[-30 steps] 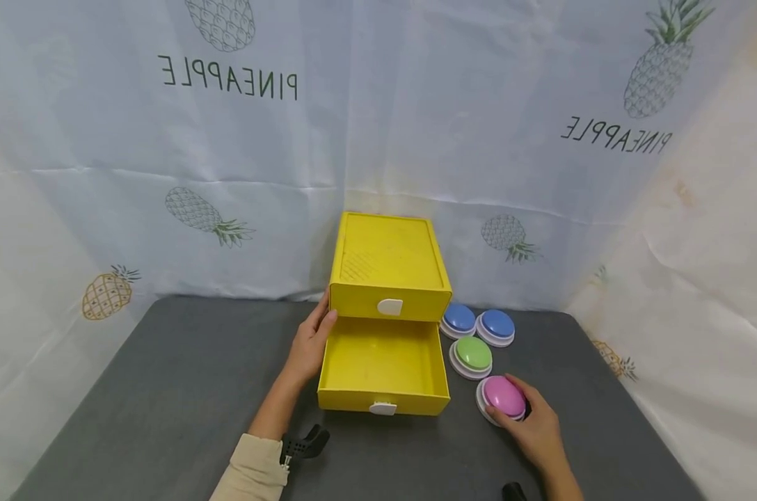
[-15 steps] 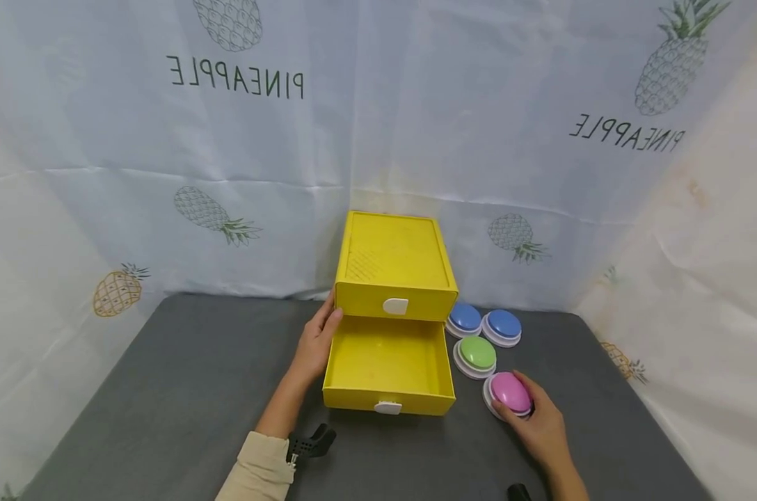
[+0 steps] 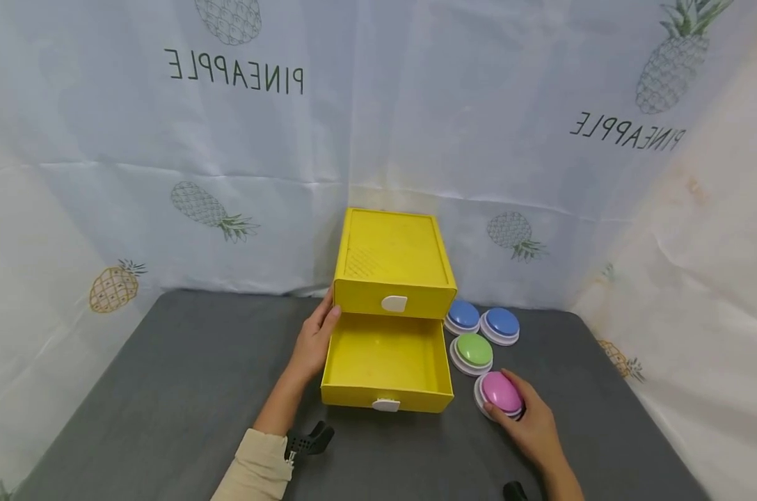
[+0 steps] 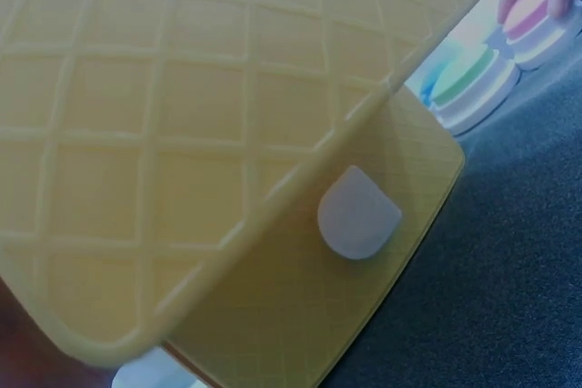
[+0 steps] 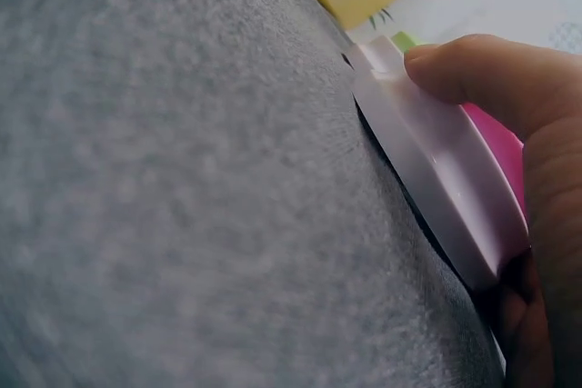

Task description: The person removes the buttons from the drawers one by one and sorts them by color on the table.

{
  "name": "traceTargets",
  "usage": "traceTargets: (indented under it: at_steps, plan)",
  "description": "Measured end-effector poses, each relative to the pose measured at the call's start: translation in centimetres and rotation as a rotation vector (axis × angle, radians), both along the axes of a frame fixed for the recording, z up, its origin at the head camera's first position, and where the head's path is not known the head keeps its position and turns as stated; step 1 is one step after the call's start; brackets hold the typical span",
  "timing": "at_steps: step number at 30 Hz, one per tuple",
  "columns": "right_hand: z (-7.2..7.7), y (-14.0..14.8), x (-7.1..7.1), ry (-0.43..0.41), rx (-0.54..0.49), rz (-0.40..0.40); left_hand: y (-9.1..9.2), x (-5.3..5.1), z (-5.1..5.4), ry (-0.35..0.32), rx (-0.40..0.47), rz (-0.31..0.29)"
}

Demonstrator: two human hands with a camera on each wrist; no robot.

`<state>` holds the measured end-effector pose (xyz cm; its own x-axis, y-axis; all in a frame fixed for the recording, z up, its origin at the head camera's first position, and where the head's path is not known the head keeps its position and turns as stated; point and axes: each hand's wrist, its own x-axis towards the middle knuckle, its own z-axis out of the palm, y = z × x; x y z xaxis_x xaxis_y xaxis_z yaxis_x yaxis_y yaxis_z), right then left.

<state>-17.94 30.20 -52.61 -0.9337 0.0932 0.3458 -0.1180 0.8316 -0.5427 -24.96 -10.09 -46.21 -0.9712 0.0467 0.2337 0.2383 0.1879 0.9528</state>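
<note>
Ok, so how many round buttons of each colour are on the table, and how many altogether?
Blue buttons: 2
Green button: 1
Pink button: 1
Total: 4

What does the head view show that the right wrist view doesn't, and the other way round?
Only the head view: two blue buttons, the left hand, the white handles and the inside of the lower drawer.

Only the right wrist view: a dark strip along the lower edge of the white base under the pink button.

Both: the right hand gripping that button, the green button (a mere sliver in the wrist view), the yellow drawer unit, the gray table and the printed curtain.
</note>
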Motion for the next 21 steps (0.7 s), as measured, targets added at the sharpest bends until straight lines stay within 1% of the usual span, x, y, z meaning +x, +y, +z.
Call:
traceTargets:
  at_steps: [3, 6, 12, 14, 17, 19, 21]
  plan:
    - [-0.3, -0.1, 0.0, 0.017, 0.007, 0.027, 0.0, 0.0, 0.0, -0.005, 0.000, 0.004]
    - [-0.5, -0.2, 0.0, 0.040, -0.008, 0.056, 0.0, 0.0, 0.0, 0.002, 0.012, 0.007]
    - [-0.4, -0.3, -0.3, 0.043, -0.017, 0.082, 0.0, 0.0, 0.1, -0.013, 0.006, 0.014]
    - [-0.1, -0.6, -0.5, 0.067, -0.045, 0.091, -0.1, 0.0, 0.2, -0.022, -0.003, 0.018]
    - [1.1, -1.5, -0.5, 0.128, -0.103, 0.085, -0.2, 0.1, 0.3, -0.016, -0.005, 0.018]
    - [2.5, -2.4, -0.2, 0.180, -0.158, 0.079, -0.1, 0.1, 0.4, -0.015, -0.002, 0.021]
    - [4.3, -3.5, 0.2, 0.231, -0.208, 0.073, -0.1, 0.1, 0.4, -0.013, 0.006, 0.020]
